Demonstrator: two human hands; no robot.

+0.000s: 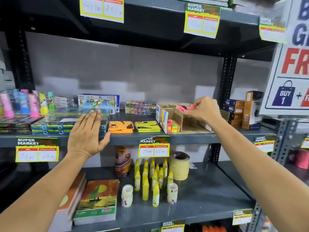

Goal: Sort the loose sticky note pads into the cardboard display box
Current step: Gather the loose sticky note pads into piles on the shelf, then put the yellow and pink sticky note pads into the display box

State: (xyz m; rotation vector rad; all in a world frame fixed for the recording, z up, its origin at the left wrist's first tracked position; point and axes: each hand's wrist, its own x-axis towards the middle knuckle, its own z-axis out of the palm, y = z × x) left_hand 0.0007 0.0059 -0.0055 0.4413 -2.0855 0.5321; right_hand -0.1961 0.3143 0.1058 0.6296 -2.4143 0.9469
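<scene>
1. One pink sticky note pad (185,107) is pinched between the fingertips of the right hand (203,110), held over the open top of the cardboard display box (178,117) on the middle shelf (127,137).
2. Inside the box, at its front left, a row of pink, orange and green pads (173,126) stands on edge; the compartment to the right of the divider looks bare.
3. Two loose stacks lie flat on the shelf just left of the box: a yellow-green pad stack (148,126) beside it, then an orange pad stack (120,127).
4. Left hand (87,133) is spread flat with fingers together, gripping nothing, in front of the shelf edge near the orange stack.
5. Further left sit flat boxes marked "neon" (15,127) and coloured bottles (25,102).
6. Below, on the lower shelf, stand yellow glue bottles (150,178), a tape roll (179,165) and notebooks (95,200).
</scene>
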